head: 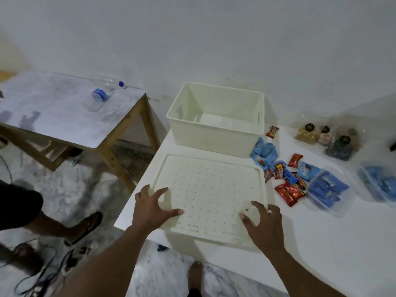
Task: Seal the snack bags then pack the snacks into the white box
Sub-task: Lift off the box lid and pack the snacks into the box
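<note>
My left hand (154, 207) and right hand (264, 221) lie spread on the white perforated plastic lid (210, 187), lower centre. The white plastic box (214, 138) sits open just above: probably light, stiff, slick; I'd grip its rim.

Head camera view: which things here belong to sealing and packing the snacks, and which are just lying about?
For the job: white box, perforated lid under left hand and right hand, loose snack packets, clear snack bags, clear tub of blue packets.
Lying about: water bottle on the side table, floor cables, another person's sandalled foot.
</note>
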The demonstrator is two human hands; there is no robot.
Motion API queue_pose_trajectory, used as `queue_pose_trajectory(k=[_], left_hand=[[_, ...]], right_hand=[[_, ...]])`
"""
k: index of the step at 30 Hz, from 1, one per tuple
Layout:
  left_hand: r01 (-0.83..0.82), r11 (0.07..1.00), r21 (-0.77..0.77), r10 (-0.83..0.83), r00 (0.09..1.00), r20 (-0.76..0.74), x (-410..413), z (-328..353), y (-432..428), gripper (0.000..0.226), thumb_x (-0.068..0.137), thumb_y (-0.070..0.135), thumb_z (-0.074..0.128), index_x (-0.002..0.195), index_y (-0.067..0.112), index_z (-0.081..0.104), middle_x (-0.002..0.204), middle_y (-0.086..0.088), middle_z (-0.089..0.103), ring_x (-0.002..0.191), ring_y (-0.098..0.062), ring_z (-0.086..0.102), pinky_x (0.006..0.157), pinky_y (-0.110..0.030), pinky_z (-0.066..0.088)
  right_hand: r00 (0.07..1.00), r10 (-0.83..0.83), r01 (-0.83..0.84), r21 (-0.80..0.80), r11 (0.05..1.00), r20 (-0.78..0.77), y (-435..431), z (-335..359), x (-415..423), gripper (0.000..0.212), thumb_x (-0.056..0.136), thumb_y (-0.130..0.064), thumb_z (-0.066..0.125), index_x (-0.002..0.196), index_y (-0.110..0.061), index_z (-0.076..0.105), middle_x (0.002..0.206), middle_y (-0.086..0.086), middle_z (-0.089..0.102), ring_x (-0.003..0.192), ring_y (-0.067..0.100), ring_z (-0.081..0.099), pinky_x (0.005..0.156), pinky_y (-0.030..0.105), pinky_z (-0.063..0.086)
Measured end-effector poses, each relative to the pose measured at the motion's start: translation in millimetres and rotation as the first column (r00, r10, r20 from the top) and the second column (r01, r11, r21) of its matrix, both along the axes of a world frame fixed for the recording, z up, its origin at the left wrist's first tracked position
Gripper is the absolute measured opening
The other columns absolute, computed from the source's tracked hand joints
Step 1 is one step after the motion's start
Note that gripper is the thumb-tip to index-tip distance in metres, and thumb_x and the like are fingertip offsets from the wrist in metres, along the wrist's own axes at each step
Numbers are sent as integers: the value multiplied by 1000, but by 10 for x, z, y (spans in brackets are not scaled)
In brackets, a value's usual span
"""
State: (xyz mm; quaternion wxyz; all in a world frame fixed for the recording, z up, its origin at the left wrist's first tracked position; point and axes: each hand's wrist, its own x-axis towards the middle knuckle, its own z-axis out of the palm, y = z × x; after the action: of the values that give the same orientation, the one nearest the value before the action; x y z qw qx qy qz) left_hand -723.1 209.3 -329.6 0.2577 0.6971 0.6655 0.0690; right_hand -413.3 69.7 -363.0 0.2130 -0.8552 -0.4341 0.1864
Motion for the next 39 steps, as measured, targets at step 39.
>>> queue_pose_trajectory(k=[39], left_hand=[[682,716,-152,-612,717,335,4642,672,1100,43,83,27,77,124,28,65,136,5,60,113,-8,60,87,-12,37]], right_hand=[[903,-322,324,-42,945,-284,612,1183,3834,27,85,-28,73,110,-20,67,107,6,59,89,20,58,79,27,44]])
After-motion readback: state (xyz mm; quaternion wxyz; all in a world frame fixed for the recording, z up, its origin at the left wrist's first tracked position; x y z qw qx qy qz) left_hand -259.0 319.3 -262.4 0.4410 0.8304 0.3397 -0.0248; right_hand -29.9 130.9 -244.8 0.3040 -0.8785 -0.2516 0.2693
